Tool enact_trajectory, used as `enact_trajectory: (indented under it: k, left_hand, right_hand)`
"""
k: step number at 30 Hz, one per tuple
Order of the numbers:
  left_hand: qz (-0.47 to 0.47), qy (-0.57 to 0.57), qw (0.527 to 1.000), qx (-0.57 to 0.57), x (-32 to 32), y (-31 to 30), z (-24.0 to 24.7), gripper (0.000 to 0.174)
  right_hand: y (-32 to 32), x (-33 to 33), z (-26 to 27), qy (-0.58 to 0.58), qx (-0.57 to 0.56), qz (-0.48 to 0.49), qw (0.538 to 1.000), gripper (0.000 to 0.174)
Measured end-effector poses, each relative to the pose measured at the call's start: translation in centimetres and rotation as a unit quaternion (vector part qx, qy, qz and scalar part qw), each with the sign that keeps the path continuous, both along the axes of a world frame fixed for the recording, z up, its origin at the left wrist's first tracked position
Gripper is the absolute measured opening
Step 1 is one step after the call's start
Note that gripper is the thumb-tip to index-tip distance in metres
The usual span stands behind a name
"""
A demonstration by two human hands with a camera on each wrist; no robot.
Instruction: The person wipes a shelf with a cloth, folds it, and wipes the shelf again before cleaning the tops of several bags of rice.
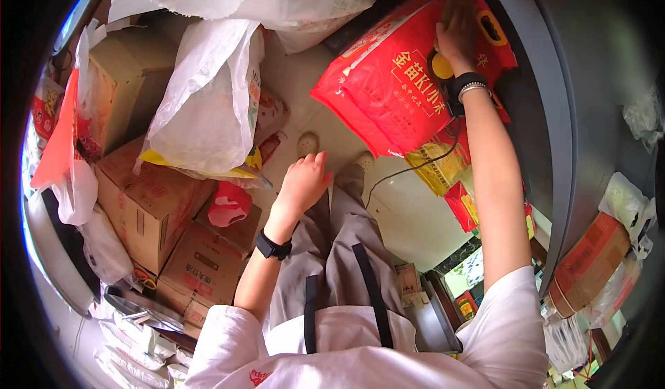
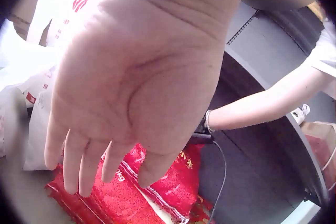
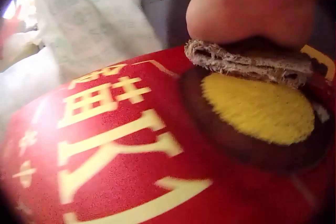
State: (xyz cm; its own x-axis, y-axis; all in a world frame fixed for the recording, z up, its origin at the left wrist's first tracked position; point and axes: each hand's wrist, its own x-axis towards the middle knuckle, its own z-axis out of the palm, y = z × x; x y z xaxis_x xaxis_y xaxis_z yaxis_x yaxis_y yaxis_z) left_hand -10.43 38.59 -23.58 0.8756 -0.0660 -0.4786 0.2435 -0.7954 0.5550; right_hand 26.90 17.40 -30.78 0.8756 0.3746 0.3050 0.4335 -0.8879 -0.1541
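A large red bag with gold lettering (image 1: 409, 77) (image 3: 126, 155) hangs or stands tilted at the upper right of the head view, a yellow-edged handle slot at its corner. Against its upper part, beside this slot, lies my right hand (image 1: 457, 34) (image 3: 252, 8); its fingers are in shadow, and their grip is hidden. My left hand (image 1: 305, 181) (image 2: 136, 71) is in the air over the legs, palm facing away from the body, fingers loosely extended and holding nothing. Behind it in the left wrist view is red packaging (image 2: 110, 198).
White plastic bags (image 1: 208, 98) and cardboard boxes (image 1: 201, 271) are stacked on the left. A dark curved edge (image 1: 547, 112) runs down the right, past the right arm. Yellow packets (image 1: 436, 171) lie below the red bag, and a thin black cable (image 1: 409, 171) dangles there.
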Motion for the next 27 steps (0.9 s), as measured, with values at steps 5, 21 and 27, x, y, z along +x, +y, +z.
enact_trajectory:
  k: [5,21,27]
  left_hand:
    - [0.001,0.009,1.0,0.012,-0.2,0.7,-0.7,0.039]
    - [-0.045,-0.004,0.999,0.006,1.7,-3.0,-0.8,0.036]
    - [-0.052,0.031,0.996,-0.058,1.4,-4.4,-0.7,0.04]
  right_hand:
    - [1.9,-5.6,1.3,-0.038,-0.097,0.052,0.993,0.061]
    - [-2.5,-24.5,1.7,0.083,-0.062,0.145,0.984,0.066]
    - [-7.8,-22.8,1.9,0.131,-0.03,-0.039,0.99,0.065]
